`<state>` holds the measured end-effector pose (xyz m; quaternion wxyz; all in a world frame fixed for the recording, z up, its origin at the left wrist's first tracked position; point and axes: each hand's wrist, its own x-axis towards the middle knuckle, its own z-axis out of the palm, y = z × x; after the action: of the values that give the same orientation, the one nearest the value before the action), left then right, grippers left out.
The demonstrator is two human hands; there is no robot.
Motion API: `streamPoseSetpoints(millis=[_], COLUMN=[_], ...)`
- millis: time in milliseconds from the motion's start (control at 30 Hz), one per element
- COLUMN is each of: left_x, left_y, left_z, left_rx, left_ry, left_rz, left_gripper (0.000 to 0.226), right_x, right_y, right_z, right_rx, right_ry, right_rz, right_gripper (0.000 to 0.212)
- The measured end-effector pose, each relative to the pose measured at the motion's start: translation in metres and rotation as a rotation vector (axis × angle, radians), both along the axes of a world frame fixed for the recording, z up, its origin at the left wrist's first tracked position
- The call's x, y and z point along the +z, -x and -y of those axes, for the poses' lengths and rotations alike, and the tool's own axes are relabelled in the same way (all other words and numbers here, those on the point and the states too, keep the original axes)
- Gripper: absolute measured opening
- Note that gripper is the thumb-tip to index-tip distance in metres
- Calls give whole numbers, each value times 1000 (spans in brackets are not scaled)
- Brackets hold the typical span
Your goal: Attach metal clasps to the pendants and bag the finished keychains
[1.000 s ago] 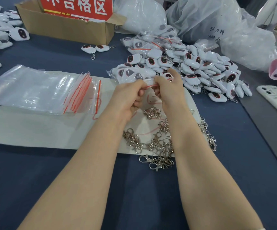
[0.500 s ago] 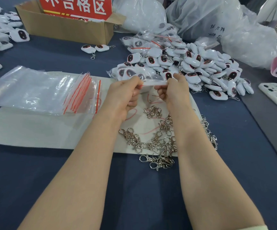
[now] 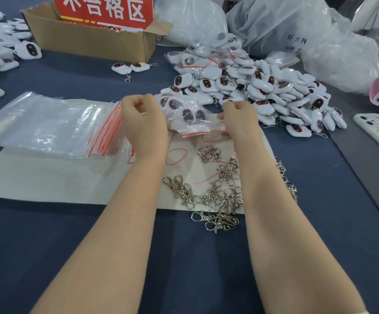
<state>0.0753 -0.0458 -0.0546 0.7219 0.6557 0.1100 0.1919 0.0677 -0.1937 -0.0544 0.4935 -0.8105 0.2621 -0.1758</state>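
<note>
Bagging step: our right hand [image 3: 240, 120] pinched the filled clear red-zipped plastic bag [image 3: 195, 123] at twelve o'clock; left hand [image 3: 144, 123] curled, grasp unclear; stowing seemingly due.

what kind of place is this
Probably a factory packing bench: a heap of identical white pendants, loose metal clasps, a stack of empty zip bags, and the right hand pinching a filled bag.

We see a dark blue counter [image 3: 48, 234] carrying a white mat [image 3: 48, 180] near its front, a cardboard box [image 3: 88, 41] at the far left, and a heap of white keychains [image 3: 274, 91] beyond the mat's right end. Two loose keychains [image 3: 130, 68] lie just before the box. A clump of metal clasps [image 3: 215, 220] lies just off the mat's near edge.
</note>
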Motion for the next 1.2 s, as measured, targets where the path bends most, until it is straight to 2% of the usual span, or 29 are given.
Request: streamPoseSetpoints(millis=[100, 133, 200, 267, 367, 433, 533, 667, 833, 933, 1000, 1067, 1100, 1167, 1200], left_x=[-6, -8, -9, -7, 2, 6, 8, 11, 10, 10, 10, 12, 12, 11, 11], left_y=[-1, -1, -1, -3, -6, -3, -1, 4, 7, 4, 2, 2, 2, 2, 2], left_z=[7, 10, 13, 9, 0, -1, 3, 11, 16, 13, 14, 15, 15, 14, 13], left_rx=[-176, -233, -302, -343, -442, -514, -577, -625, -641, -769, -809, -804, -806, -832, -823], left_ry=[-178, -235, -257, -79, 293, 369, 337, 352, 376, 431, 426, 382, 363, 473, 564], left_rz=[-137, -164, -197, -236, -356, -373, -308, -202, -209, -167, -158, -166, -177, -203, -196], left_gripper=[12, 15, 37, 36, 16, 20, 41, 64, 62, 59, 60, 55, 46, 29, 35], right_x=[7, 8, 10, 15, 17, 17, 16, 15, 13, 13, 13, 14, 14, 15, 16], right_y=[3, 3, 5, 10, 16, 19, 20, 17, 20, 22, 24, 26, 26, 26, 25], right_z=[-17, -21, -24, -19, -8, -4, -1, 1, 9, 9, 5, 2, 0, -4, -7], right_rx=[178, 237, 353, 468, 608, 655, 706, 575, 369, 424, 489, 503, 476, 396, 354], right_ry=[155, 163, 62, -109, -222, -239, -296, -469, -758, -871, -886, -824, -831, -970, -1051], right_rz=[-129, -171, -257, -313, -326, -278, -199, -131, -90, -78, -106, -130, -115, -51, -11], right_gripper=[43, 41, 32, 24, 13, 10, 12, 38, 59, 79, 70, 45, 34, 32, 38])
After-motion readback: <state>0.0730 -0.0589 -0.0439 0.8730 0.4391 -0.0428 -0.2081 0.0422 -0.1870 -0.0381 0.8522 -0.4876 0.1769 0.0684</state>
